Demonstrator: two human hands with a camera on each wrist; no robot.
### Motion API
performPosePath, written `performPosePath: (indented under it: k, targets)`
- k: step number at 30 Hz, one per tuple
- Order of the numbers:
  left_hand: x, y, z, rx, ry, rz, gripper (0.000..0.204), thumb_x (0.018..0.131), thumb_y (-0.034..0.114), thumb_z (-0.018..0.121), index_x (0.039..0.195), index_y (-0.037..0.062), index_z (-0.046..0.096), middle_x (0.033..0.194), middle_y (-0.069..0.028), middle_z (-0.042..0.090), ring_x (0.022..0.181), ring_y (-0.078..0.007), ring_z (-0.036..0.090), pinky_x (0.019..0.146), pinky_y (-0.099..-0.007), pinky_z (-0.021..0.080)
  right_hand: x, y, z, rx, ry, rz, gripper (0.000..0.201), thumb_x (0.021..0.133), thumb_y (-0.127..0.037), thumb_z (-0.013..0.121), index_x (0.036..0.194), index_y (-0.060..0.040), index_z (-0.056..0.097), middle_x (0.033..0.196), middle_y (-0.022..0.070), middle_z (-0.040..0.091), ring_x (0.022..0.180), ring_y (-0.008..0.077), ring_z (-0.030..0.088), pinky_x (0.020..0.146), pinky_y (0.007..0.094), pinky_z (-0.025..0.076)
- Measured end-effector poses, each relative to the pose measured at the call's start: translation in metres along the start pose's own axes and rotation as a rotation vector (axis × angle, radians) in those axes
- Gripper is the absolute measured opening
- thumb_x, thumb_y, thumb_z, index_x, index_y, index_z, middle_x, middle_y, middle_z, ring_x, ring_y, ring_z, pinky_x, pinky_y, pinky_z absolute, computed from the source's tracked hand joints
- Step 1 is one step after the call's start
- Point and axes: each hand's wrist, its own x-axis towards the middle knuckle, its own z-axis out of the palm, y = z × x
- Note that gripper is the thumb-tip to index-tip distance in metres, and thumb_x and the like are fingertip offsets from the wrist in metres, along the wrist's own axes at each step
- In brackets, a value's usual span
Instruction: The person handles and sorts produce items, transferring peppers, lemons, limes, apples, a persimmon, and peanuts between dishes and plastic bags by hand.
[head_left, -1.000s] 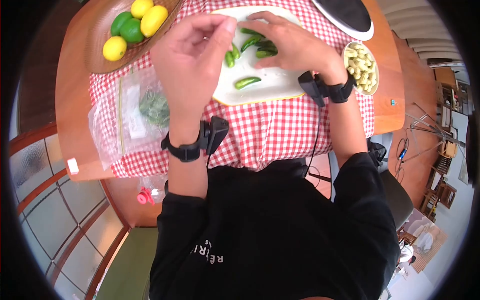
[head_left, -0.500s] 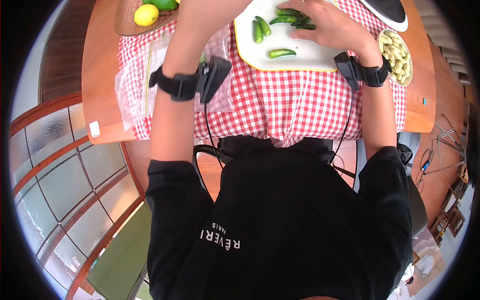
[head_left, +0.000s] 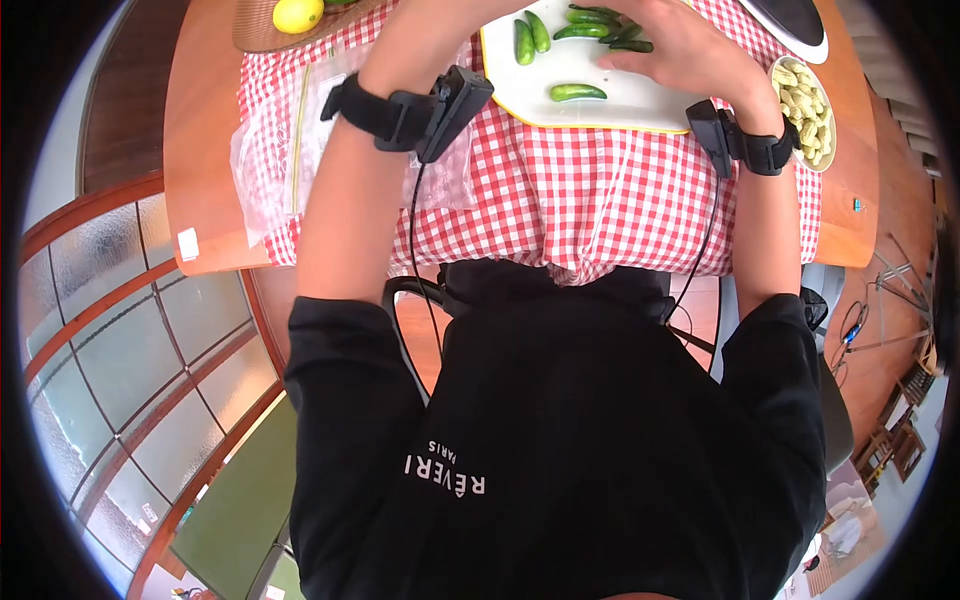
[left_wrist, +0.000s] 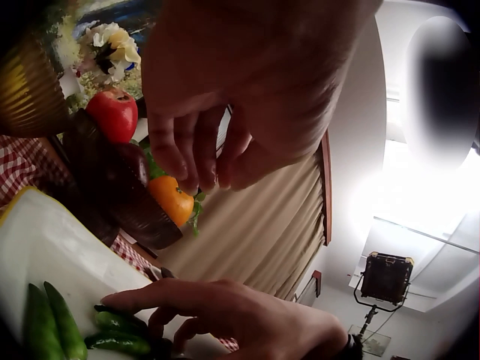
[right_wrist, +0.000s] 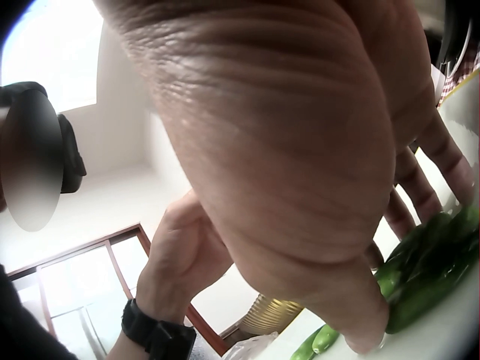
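My left hand is raised in the air, mostly past the top edge of the head view. In the left wrist view its fingers curl down and the tips meet the thumb; no object shows between them. Over the white tray with a yellow rim, my right hand arches above a cluster of green chili peppers, fingers spread on their far side, thumb on the near side. Two more peppers lie side by side to the left. A single pepper lies nearer the front rim.
A bowl of peanuts in shells stands right of the tray. Left lie a clear plastic bag and a brown fruit basket with a lemon. A red-and-white checked cloth covers the table.
The head view has tilted down toward the body. My left hand has moved forward and out past its top edge. The right hand has stayed over the pepper cluster.
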Motion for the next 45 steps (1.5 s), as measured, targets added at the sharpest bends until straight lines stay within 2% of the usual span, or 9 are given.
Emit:
performPosePath:
  k: [5,10,11,12,26,32,36,41,45]
  targets:
    - [0.006,-0.010,0.010,0.143,-0.213,0.101,0.021,0.084,0.011,0.073,0.095,-0.0069,0.074,0.092,-0.0232,0.074,0.083,-0.0342,0.072,0.078,-0.0382,0.057,0.001,-0.002,-0.001,0.017,-0.003,0.039,0.059,0.083,-0.014,0.078,0.136,0.0043,0.060,0.126,0.0241,0.065,0.115,0.0395,0.064,0.104,0.0440,0.051]
    - [-0.020,0.002,-0.010,0.425,-0.497,0.008,0.041,0.087,0.010,0.076,0.122,-0.0069,0.065,0.123,-0.0249,0.068,0.107,-0.0275,0.070,0.094,-0.0333,0.053,-0.001,0.028,0.018,0.013,0.050,-0.009,0.070,0.079,-0.008,0.085,0.143,-0.0018,0.059,0.134,0.0189,0.063,0.120,0.0364,0.065,0.106,0.0413,0.052]
    - [-0.035,-0.026,-0.006,0.346,-0.375,0.274,0.057,0.083,0.008,0.085,0.134,-0.0036,0.063,0.119,-0.0191,0.069,0.107,-0.0356,0.069,0.094,-0.0396,0.055,-0.005,0.027,0.016,0.014,0.064,0.008,0.069,0.078,-0.006,0.084,0.143,-0.0017,0.059,0.130,0.0181,0.064,0.120,0.0359,0.065,0.105,0.0415,0.053]
    - [-0.054,-0.019,-0.008,0.408,-0.456,0.000,0.081,0.075,0.014,0.090,0.146,0.0004,0.054,0.136,-0.0215,0.058,0.126,-0.0430,0.057,0.107,-0.0449,0.048,-0.008,0.019,0.015,0.015,0.072,0.024,0.068,0.078,-0.004,0.083,0.142,-0.0015,0.060,0.127,0.0174,0.065,0.119,0.0354,0.065,0.104,0.0417,0.053]
    - [-0.077,-0.008,0.028,0.273,-0.493,-0.314,0.058,0.079,-0.001,0.081,0.134,-0.0021,0.061,0.123,-0.0193,0.059,0.107,-0.0401,0.066,0.090,-0.0473,0.051,-0.019,0.004,0.022,0.061,0.097,0.049,0.056,0.078,0.000,0.082,0.132,0.0021,0.067,0.111,0.0185,0.069,0.103,0.0367,0.071,0.091,0.0420,0.058]
    - [-0.079,-0.012,0.043,0.297,-0.240,-0.272,0.064,0.078,-0.002,0.083,0.138,0.0019,0.061,0.123,-0.0182,0.062,0.096,-0.0349,0.065,0.089,-0.0424,0.052,-0.014,0.003,0.022,0.233,0.195,0.069,0.039,0.077,0.000,0.079,0.116,0.0029,0.076,0.102,0.0245,0.076,0.097,0.0391,0.074,0.089,0.0422,0.060]
    - [-0.077,-0.023,0.035,0.309,-0.363,-0.322,0.051,0.080,0.004,0.084,0.127,-0.0026,0.067,0.117,-0.0205,0.066,0.113,-0.0413,0.066,0.094,-0.0453,0.054,-0.012,0.005,0.023,0.330,0.216,0.051,0.033,0.078,-0.009,0.085,0.109,0.0017,0.079,0.099,0.0225,0.078,0.089,0.0343,0.077,0.082,0.0380,0.061]
    - [-0.075,-0.031,0.031,0.042,-0.097,-0.413,0.041,0.082,0.002,0.086,0.121,-0.0012,0.072,0.101,-0.0101,0.073,0.078,-0.0141,0.073,0.069,-0.0274,0.058,-0.022,0.007,-0.004,0.545,0.149,-0.103,0.045,0.084,-0.006,0.081,0.125,0.0088,0.068,0.110,0.0183,0.076,0.093,0.0240,0.074,0.087,0.0332,0.058]
    - [-0.074,-0.025,0.033,-0.291,0.012,-0.493,0.032,0.088,-0.001,0.082,0.119,-0.0057,0.072,0.106,-0.0168,0.077,0.095,-0.0138,0.074,0.080,-0.0248,0.059,-0.010,0.002,0.012,1.136,0.304,0.143,0.034,0.089,0.003,0.079,0.121,0.0085,0.072,0.106,0.0122,0.079,0.091,0.0142,0.074,0.084,0.0260,0.059]
